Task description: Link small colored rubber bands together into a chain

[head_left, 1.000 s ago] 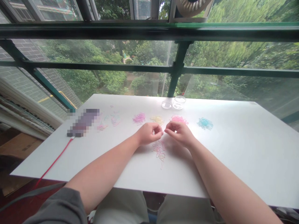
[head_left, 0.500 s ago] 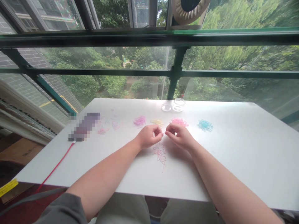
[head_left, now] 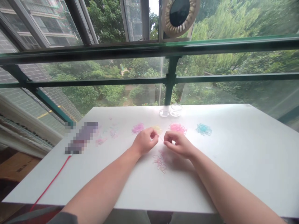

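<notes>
A thin pink rubber band (head_left: 161, 138) spans the small gap between my hands above the table. My left hand (head_left: 146, 141) pinches one end between thumb and fingertips. The other end is in the closed fingers of my right hand (head_left: 177, 143). Just below lies a loose pile of pinkish rubber bands (head_left: 159, 163). Behind my hands are separate heaps: purple bands (head_left: 137, 128), yellow bands (head_left: 157, 129) partly covered by my left hand, and pink bands (head_left: 178, 128) partly covered by my right. Teal bands (head_left: 204, 129) form a heap farther right.
At the white table's (head_left: 243, 161) back edge stand a clear round container (head_left: 176, 110) and a clear round lid (head_left: 163, 113). Scattered pale and pink bands (head_left: 101, 141) lie to the left, beside a blurred-out dark object (head_left: 81, 138) with a red cord (head_left: 52, 182).
The view has tilted up a little, so the scene sits lower. My hands are slightly farther apart, and the pink band between them looks longer and slants down to the right.
</notes>
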Tool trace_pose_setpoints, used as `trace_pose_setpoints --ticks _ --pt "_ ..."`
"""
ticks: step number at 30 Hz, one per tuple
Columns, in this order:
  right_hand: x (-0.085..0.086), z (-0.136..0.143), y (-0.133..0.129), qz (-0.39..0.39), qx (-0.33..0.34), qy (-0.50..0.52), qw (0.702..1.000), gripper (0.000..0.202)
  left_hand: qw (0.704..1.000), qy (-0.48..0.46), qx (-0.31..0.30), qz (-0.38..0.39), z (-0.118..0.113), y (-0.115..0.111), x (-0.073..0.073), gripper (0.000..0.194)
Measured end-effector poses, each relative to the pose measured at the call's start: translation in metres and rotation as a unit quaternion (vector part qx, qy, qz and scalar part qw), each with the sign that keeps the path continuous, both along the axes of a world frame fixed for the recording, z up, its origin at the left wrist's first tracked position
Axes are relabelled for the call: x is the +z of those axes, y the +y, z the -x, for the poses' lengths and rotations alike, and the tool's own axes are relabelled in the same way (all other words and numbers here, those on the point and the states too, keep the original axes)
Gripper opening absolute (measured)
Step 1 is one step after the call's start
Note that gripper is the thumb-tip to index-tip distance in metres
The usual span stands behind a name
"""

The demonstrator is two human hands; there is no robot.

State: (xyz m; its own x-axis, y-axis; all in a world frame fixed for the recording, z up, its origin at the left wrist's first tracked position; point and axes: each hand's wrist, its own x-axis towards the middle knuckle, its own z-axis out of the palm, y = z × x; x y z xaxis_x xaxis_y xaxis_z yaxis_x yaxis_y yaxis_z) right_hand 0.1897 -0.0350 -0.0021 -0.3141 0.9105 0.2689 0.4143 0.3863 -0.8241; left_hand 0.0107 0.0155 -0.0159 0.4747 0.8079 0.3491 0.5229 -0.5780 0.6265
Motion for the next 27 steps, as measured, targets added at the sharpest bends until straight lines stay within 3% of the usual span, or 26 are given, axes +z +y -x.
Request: trace_pose_setpoints --ticks 4,9,11,21,27 --pt "0.000 0.001 -0.001 0.027 0.028 0.034 0.999 0.010 1.000 0.008 0.026 -0.010 0.001 0.002 0.000 0.009" --pt "-0.007 -0.002 0.006 0.028 -0.002 0.076 0.997 0.011 0.993 0.020 -0.114 -0.014 -0.001 -0.008 0.003 0.005" --pt "-0.010 -0.003 0.008 0.035 -0.005 0.078 0.996 0.011 0.990 0.019 -0.140 -0.007 -0.001 -0.011 0.003 0.004" --pt "-0.016 -0.003 0.011 0.062 -0.004 0.065 0.996 0.008 0.985 0.015 -0.170 0.019 0.000 -0.010 0.007 0.003" --pt "-0.020 -0.006 0.016 0.034 -0.057 0.034 0.997 0.006 0.979 0.021 -0.204 0.015 -0.005 -0.025 0.008 0.002"
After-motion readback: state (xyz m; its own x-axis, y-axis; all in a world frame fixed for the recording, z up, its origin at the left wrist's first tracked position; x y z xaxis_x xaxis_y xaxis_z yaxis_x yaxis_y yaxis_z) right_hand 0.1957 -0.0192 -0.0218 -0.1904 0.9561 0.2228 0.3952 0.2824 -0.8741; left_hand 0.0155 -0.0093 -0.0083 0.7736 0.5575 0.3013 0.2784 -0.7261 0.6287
